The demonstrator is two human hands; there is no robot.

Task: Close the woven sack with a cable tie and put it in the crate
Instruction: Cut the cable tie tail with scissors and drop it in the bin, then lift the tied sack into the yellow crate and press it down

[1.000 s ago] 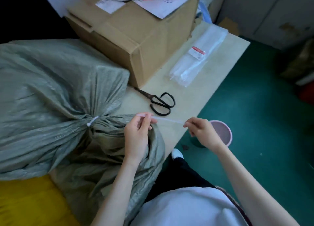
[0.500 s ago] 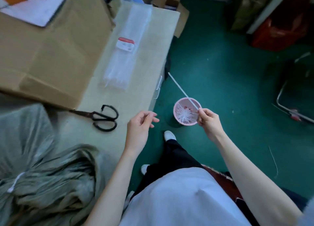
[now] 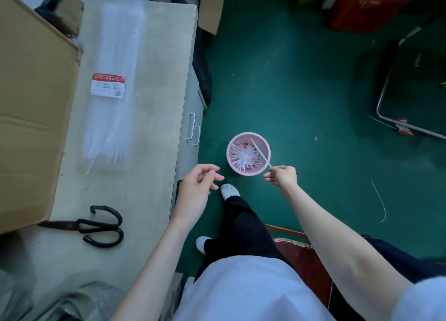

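My right hand (image 3: 282,175) pinches the near end of a white cut-off cable tie strip (image 3: 259,151), which slants over a small pink bin (image 3: 248,154) on the green floor. The bin holds several white tie offcuts. My left hand (image 3: 200,188) hovers at the table's edge, fingers loosely apart, holding nothing. Only a grey corner of the woven sack (image 3: 72,301) shows at the bottom left. A clear pack of white cable ties (image 3: 111,84) with a red label lies on the table. No crate can be told for sure.
A large cardboard box (image 3: 31,103) fills the left of the table (image 3: 154,103). Black scissors (image 3: 96,226) lie beside it. A loose tie strip (image 3: 380,200) lies on the floor at right, a metal frame (image 3: 391,117) and a red bag (image 3: 366,4) beyond. My legs stand below.
The view has swung right, away from the tied sack. My right hand carried the cut strip from the table down over the pink bin. My left hand let go of it.
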